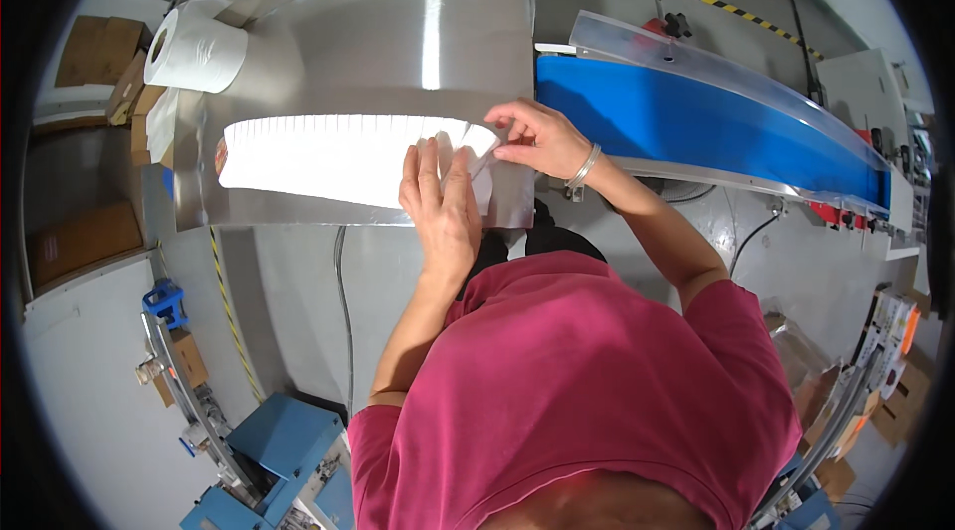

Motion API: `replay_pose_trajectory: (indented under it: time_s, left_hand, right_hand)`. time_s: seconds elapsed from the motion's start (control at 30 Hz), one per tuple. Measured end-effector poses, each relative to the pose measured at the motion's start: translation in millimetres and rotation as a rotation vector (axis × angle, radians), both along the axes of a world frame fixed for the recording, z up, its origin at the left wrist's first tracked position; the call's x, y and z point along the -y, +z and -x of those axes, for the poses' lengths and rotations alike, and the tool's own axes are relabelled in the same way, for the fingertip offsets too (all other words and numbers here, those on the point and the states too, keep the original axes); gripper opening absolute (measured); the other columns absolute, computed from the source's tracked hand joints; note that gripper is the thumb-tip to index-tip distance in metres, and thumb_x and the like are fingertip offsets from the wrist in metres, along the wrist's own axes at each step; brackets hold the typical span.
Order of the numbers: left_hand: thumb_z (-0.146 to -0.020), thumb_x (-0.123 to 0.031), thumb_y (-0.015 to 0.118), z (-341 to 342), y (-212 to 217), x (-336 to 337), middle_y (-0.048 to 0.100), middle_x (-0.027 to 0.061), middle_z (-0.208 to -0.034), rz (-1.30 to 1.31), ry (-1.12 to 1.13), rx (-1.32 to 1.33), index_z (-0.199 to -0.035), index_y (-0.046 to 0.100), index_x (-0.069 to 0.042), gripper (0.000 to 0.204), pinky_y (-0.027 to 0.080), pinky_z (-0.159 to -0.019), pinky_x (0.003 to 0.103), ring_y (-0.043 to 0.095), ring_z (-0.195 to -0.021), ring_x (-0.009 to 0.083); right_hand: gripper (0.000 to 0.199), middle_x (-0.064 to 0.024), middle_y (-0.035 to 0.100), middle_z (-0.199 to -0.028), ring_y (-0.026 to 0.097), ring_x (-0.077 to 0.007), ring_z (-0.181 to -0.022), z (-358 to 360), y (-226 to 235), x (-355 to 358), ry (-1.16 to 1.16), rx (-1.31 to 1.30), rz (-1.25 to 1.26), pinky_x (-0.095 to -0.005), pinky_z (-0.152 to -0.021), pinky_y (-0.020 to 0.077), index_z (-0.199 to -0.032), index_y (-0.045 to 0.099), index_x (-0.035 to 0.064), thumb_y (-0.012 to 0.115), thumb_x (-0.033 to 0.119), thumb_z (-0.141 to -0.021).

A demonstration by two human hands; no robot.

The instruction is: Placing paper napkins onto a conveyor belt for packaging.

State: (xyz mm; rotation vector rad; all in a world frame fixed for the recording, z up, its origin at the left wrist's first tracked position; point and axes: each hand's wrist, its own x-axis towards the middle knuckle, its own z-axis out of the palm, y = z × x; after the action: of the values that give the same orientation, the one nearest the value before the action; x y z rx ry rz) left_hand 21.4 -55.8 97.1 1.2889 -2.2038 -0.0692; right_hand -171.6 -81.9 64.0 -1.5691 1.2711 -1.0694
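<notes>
A long row of thin white pieces, standing close together like flat packets, lies across the near part of a shiny metal table. What kind they are does not show clearly. My left hand rests on the row's right end, fingers stretched and slightly apart, with nothing gripped. At that end a few pieces lean and fan out. My right hand, with a bracelet at its wrist, curls its thumb and fingers at the edge of the last white piece. A reddish-brown patch shows on the row's far left end.
A big white roll stands at the table's left edge. On the right, a blue conveyor belt with a clear side guard adjoins the table. Cardboard boxes fill shelving at left. A dark cable hangs below the table.
</notes>
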Motion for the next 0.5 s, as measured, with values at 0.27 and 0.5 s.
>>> replay_pose_trajectory:
  time_s: [0.27, 0.5]
  left_hand:
    - [-0.08, -0.018, 0.067, -3.8, 1.6, 4.5, 0.039, 0.0214, -0.136, 0.011, -0.012, -0.016, -0.101, 0.063, -0.002, 0.027, 0.024, -0.102, 0.054, 0.031, -0.129, 0.0432]
    - [-0.08, -0.005, 0.062, -10.9, -0.8, 15.0, 0.045, 0.0182, -0.13, -0.008, 0.038, -0.052, -0.112, 0.059, -0.001, 0.032, 0.03, -0.099, 0.05, 0.038, -0.123, 0.0393]
  right_hand:
    - [0.031, -0.0042, 0.058, -0.095, 0.057, -0.0137, -0.092, 19.0, -18.0, 0.3, 0.151, -0.119, 0.048, -0.0285, -0.081, 0.0464, -0.106, 0.059, 0.0062, 0.072, 0.014, -0.079]
    - [0.053, -0.0202, 0.062, -0.084, 0.059, -0.0298, -0.07, 136.1, -74.1, -12.4, -0.835, -0.267, -0.359, -0.039, -0.066, 0.0469, -0.088, 0.056, -0.0025, 0.058, 0.05, -0.085]
